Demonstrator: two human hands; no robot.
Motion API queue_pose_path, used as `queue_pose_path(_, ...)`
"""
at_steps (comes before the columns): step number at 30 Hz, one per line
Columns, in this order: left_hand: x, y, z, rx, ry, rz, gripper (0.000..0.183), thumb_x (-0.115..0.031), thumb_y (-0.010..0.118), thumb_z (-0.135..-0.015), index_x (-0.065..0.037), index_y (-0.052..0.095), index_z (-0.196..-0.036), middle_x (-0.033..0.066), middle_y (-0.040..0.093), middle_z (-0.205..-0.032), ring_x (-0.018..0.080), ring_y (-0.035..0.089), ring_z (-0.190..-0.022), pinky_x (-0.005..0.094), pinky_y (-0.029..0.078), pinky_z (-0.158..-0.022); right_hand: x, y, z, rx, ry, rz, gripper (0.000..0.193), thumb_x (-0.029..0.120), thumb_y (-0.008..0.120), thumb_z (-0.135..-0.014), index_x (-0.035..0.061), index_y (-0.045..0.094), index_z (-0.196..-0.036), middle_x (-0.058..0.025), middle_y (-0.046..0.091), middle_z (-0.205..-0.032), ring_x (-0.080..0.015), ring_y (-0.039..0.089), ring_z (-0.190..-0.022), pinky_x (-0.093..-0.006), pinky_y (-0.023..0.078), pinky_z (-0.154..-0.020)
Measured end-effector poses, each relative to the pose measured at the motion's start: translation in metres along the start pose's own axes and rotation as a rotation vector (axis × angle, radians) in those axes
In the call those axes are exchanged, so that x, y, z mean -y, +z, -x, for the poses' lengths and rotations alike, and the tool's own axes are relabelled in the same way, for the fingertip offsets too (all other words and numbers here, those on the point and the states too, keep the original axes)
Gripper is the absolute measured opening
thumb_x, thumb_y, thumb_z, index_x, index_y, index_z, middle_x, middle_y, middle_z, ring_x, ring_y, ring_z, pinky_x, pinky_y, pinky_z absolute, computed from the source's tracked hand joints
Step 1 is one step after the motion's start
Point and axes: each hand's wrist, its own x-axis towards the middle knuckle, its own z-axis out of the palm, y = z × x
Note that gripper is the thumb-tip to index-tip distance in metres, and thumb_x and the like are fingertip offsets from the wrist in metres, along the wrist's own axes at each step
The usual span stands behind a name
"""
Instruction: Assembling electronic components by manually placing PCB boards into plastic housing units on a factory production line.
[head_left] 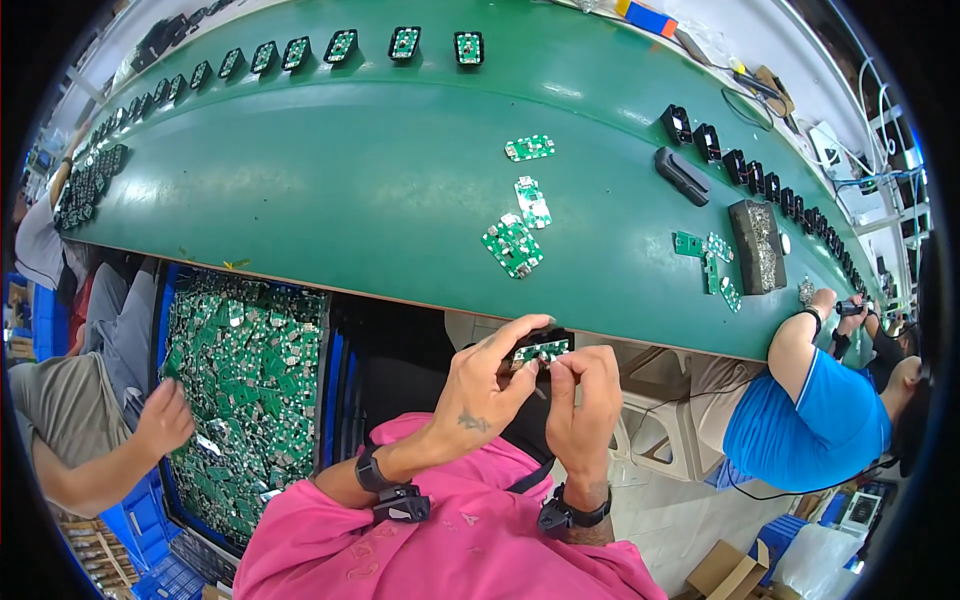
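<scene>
Just off the table's front edge, my left hand (pixel 478 388) is closed around a small black plastic case (pixel 562 337). A green circuit board (pixel 540 352) with white parts lies at the case's open side. My right hand (pixel 584 402) pinches the board's near right edge between thumb and fingers; whether the board is fully seated in the case cannot be made out. Ahead on the green table (pixel 340 190) lie several loose circuit boards (pixel 512 246), some overlapping.
A row of black cases with boards (pixel 404 43) runs along the far left. Empty cases (pixel 707 143) line the right, near a dark block (pixel 757 247). Left below, a blue bin holds a heap of boards (pixel 245 380), with another person's hand (pixel 165 418) beside it. A blue-shirted person (pixel 800 420) sits right.
</scene>
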Motion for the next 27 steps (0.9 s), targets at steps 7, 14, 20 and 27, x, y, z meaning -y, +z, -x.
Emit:
queue_pose_path(7, -0.008, -0.001, -0.002, -0.050, 0.158, -0.192, 0.047, 0.006, 0.059, -0.087, -0.002, 0.056, -0.133, 0.0141, 0.064, -0.109, 0.0167, 0.066, -0.089, 0.0275, 0.057, -0.074, 0.017, -0.012, -0.016, 0.174, -0.146, 0.278, 0.013, -0.003, 0.064, -0.085, 0.0015, 0.057, -0.095, -0.0145, 0.054, -0.090, -0.0342, 0.056, -0.082, -0.0437, 0.047, -0.070)
queue_pose_path(14, -0.010, -0.006, -0.002, -0.027, 0.188, -0.291, 0.050, 0.008, 0.059, -0.085, -0.002, 0.056, -0.134, 0.0156, 0.063, -0.109, 0.0199, 0.066, -0.087, 0.0294, 0.059, -0.073, 0.017, -0.015, -0.021, 0.188, -0.164, 0.217, 0.009, -0.002, 0.063, -0.087, -0.0004, 0.055, -0.092, -0.0146, 0.054, -0.086, -0.0335, 0.055, -0.078, -0.0431, 0.045, -0.065)
queue_pose_path(20, -0.009, -0.008, -0.004, 0.002, 0.151, -0.283, 0.052, 0.008, 0.059, -0.086, -0.003, 0.054, -0.136, 0.0165, 0.063, -0.111, 0.0203, 0.067, -0.086, 0.0295, 0.059, -0.073, 0.016, -0.015, -0.025, 0.232, -0.161, 0.244, 0.009, -0.002, 0.063, -0.086, -0.0007, 0.055, -0.092, -0.0155, 0.054, -0.087, -0.0352, 0.056, -0.079, -0.0444, 0.045, -0.067)
queue_pose_path(27, -0.008, -0.008, -0.006, 0.026, 0.145, -0.311, 0.054, 0.007, 0.060, -0.086, -0.003, 0.053, -0.138, 0.0171, 0.064, -0.115, 0.0190, 0.067, -0.087, 0.0294, 0.058, -0.074, 0.015, -0.017, -0.027, 0.270, -0.167, 0.266, 0.009, -0.002, 0.062, -0.087, -0.0008, 0.056, -0.092, -0.0156, 0.054, -0.087, -0.0359, 0.057, -0.081, -0.0449, 0.046, -0.069)
